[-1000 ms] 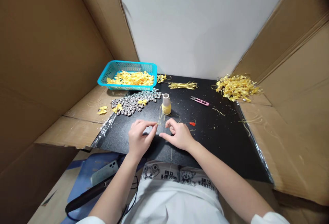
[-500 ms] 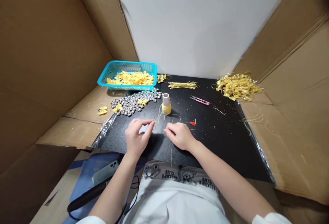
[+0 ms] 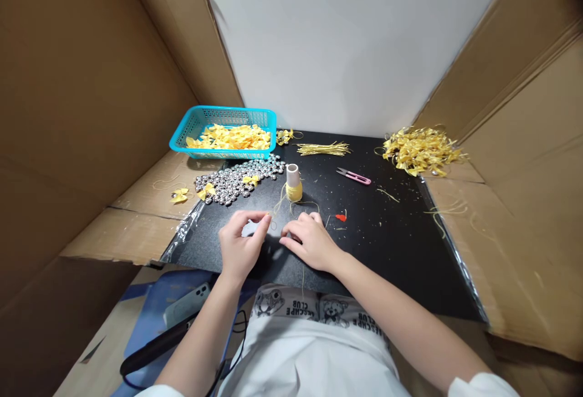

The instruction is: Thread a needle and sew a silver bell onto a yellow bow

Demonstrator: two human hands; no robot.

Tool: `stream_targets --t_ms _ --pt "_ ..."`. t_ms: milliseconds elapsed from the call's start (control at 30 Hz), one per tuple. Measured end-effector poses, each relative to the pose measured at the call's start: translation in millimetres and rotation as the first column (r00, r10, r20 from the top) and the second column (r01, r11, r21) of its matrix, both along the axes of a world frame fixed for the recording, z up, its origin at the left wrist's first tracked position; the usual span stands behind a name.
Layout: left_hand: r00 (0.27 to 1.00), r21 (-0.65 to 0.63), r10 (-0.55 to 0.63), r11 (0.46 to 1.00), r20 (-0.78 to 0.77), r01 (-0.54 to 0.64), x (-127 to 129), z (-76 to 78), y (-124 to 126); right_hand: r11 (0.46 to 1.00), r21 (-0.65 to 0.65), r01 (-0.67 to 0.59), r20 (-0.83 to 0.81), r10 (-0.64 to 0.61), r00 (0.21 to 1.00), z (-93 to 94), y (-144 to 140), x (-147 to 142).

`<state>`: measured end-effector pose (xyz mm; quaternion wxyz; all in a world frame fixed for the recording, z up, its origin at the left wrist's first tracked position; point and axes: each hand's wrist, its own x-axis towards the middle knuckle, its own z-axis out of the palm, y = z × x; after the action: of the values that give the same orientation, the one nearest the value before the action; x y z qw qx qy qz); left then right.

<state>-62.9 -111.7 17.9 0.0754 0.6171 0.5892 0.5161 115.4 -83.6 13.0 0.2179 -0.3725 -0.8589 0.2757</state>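
Left hand low over the black mat, thumb and first finger pinched shut on a thin yellow thread. Right hand just beside it, fingers curled down onto the mat, tips close to the same thread (too small to tell if pinching it or only touching). Thread running up from the pinch to a small yellow spool standing upright just behind the hands. Something small and pale under the left fingers, mostly hidden, hard to name. More thread hanging down off the near edge of the mat.

Pile of shiny silver bells left of the spool. Blue basket of yellow bows behind that. Pink snips to the right, well apart from the hands. Heap of yellow bows in the far right corner, partly off the mat. Phone down by the lap, half covered by the left arm.
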Motion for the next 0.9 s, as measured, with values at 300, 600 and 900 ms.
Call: stream_targets --t_ms 300,600,900 --pt "0.983 -0.102 0.033 0.995 0.18 -0.015 -5.0 2.5 3.9 0.962 -0.238 -0.132 -0.338 0.045 0.94 6.6 -3.9 1.2" --pt "0.951 -0.184 0.041 0.983 0.306 0.017 -10.2 7.3 9.8 0.698 -0.551 -0.457 -0.734 -0.146 0.663 7.1 6.3 11.6" --pt "0.949 -0.196 -0.005 0.978 0.314 0.07 -6.4 7.9 6.0 0.755 -0.545 -0.364 -0.724 -0.205 0.659 21.8 0.9 24.5"
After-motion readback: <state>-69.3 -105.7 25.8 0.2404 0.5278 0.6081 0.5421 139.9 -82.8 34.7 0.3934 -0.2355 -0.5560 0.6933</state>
